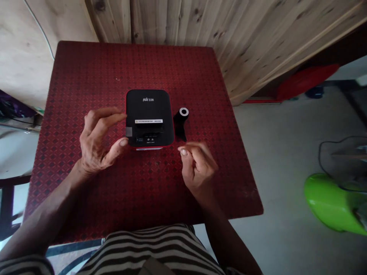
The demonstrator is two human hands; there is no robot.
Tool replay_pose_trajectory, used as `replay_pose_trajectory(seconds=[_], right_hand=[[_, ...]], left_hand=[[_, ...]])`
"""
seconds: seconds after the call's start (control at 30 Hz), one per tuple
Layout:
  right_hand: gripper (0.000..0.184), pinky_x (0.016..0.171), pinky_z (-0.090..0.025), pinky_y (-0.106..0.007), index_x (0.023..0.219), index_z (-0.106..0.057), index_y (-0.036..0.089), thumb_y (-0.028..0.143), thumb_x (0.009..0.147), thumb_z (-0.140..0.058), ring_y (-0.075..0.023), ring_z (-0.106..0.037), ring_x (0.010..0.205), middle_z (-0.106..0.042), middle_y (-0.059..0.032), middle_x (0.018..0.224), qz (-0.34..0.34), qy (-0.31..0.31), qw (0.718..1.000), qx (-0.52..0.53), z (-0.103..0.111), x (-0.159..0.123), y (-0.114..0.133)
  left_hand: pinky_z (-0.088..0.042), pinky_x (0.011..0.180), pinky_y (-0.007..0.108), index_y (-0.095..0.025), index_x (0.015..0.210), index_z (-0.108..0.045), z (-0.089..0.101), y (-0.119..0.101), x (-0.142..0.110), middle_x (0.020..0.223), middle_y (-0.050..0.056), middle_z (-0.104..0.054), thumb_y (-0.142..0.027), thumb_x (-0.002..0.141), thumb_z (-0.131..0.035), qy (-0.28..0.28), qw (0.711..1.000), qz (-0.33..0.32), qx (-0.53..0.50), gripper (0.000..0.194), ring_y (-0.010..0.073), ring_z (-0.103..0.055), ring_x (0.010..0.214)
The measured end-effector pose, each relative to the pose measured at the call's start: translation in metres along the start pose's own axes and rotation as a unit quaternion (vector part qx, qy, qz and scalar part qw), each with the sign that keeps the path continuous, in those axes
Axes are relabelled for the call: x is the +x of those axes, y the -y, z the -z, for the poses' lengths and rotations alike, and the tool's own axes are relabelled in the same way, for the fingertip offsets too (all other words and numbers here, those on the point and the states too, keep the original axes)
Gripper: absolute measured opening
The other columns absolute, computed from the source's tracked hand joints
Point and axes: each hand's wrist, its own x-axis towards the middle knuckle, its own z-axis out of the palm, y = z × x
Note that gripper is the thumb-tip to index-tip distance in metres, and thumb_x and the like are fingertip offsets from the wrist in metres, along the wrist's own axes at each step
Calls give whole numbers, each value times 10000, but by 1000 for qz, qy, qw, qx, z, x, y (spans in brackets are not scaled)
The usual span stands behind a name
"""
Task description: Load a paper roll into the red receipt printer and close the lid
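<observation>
A black receipt printer with a red rim and white lettering lies on the red patterned table. My left hand is open at the printer's left side, thumb and fingers apart, fingertips at its edge; whether they press on it I cannot tell. To the printer's right stands a small roll with a white ring-shaped end and a dark core, black below. Nearer to me, my right hand is closed in a pinch, thumb against curled fingers; anything between the tips is hidden.
Behind the table rises a wooden plank wall. A bright green plastic object is on the floor at right, with a dark cable by it. Something red lies farther back. Part of a dark chair shows at left.
</observation>
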Motion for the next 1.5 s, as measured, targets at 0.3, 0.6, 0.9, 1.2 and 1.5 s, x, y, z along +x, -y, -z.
replay_pose_trajectory(seconds=[0.3,0.6,0.9,1.2,1.5], right_hand=[[408,640,-442,-318,724,-570,252,391,1106,-540,-160,-591,632,-649,2,707,-182,106,976,55,-16,-30,-13],[433,588,-373,-313,670,-459,263,335,1082,-572,-140,-485,580,-523,36,651,-159,110,979,57,-16,-24,-12],[424,582,-360,-314,669,-488,259,309,1078,-586,-138,-481,576,-528,37,648,-150,106,981,66,-14,-24,-12],[429,602,-344,-291,669,-512,234,291,1089,-583,-110,-462,596,-520,48,661,-138,98,983,74,-16,-26,-14],[306,627,-453,-270,773,-596,226,204,1078,-614,-114,-593,671,-622,27,741,-78,63,993,65,-2,-13,-6]], left_hand=[[-564,966,598,-409,1515,-545,-13,7,-36,1297,99,-728,-475,1027,-724,42,996,-32,70,524,346,-711,1174],[-600,939,588,-382,1560,-539,-10,-1,-31,1294,129,-681,-490,954,-842,30,993,-37,104,686,353,-694,1156],[-648,869,620,-409,1393,-598,-6,-14,-16,1284,110,-667,-555,902,-890,27,988,-26,148,591,353,-695,1161],[-588,916,580,-280,1122,-690,-8,-13,-8,1316,118,-666,-640,874,-883,10,987,-30,155,478,361,-682,1181],[-584,972,594,-267,1322,-669,-12,-12,-21,1300,139,-628,-533,900,-882,6,994,6,107,542,362,-646,1204]])
